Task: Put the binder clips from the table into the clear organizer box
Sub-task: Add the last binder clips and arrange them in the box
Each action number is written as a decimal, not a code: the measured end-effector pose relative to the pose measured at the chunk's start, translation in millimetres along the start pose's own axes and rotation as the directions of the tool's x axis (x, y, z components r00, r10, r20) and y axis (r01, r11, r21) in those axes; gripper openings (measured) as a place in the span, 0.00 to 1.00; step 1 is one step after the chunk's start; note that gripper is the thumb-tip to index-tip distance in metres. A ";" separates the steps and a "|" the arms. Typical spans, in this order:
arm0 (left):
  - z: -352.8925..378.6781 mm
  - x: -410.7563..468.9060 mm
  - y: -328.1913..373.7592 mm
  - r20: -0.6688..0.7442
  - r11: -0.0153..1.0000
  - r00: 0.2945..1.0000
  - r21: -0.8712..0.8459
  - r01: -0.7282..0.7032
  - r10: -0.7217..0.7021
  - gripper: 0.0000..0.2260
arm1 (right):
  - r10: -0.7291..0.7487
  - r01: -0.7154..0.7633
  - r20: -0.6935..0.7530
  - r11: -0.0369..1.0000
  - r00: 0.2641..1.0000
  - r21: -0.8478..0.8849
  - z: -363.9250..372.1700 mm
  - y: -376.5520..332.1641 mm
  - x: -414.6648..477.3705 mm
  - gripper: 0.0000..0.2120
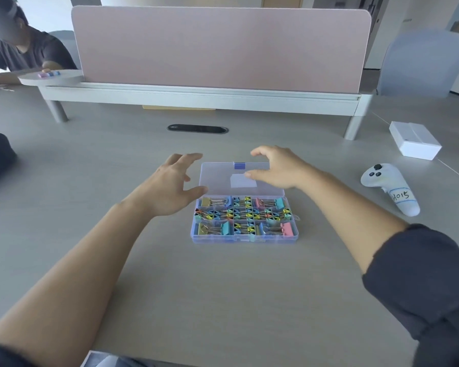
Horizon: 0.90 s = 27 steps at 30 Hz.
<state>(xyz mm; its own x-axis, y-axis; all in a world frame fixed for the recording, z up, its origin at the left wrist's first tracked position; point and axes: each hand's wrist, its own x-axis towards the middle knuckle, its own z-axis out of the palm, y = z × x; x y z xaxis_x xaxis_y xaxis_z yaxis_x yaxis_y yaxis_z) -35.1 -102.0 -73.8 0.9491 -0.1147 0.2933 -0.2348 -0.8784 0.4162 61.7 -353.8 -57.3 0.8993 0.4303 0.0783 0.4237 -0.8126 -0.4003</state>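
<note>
The clear organizer box (194, 235) lies on the table in front of me with its lid (217, 178) swung open and flat at the far side. Its compartments hold several colourful binder clips (245, 217), large ones in the corner cells and small ones in the middle. My left hand (171, 185) hovers at the lid's left edge, fingers spread, thumb near the lid's near-left corner. My right hand (278, 168) hovers over the lid's right part, fingers loosely curved, holding nothing. I see no loose clips on the table near the box.
A white game controller (394, 189) with a label lies right of the box, and a white carton (415, 140) beyond it. A pink divider (220, 46) on a grey shelf stands behind. A cable grommet (197, 129) is in the table. A person sits at the far left.
</note>
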 end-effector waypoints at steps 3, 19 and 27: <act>2.7 0.4 -3.9 0.027 1.000 0.999 0.001 0.030 -0.030 0.32 | 0.047 -0.049 0.039 0.998 0.998 0.035 2.8 -3.5 16.6 0.36; -13.9 4.5 -17.0 -0.117 0.999 0.993 0.030 0.021 -0.018 0.30 | 0.007 -0.009 0.017 0.996 1.000 0.092 -36.0 -38.4 23.0 0.19; -24.8 -4.9 8.8 -0.218 0.941 0.967 -0.278 -0.192 0.133 0.18 | -0.129 0.149 -0.153 0.981 0.980 0.127 -45.8 -55.2 -33.7 0.07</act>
<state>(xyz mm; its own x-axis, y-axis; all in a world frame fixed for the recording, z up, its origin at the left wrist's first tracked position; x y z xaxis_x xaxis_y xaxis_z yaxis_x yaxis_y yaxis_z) -47.0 -97.7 -50.1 0.8406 -0.1260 0.5268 -0.4613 -0.6762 0.5744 13.0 -341.4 4.0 0.8431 0.4663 0.2679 0.5356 -0.6827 -0.4970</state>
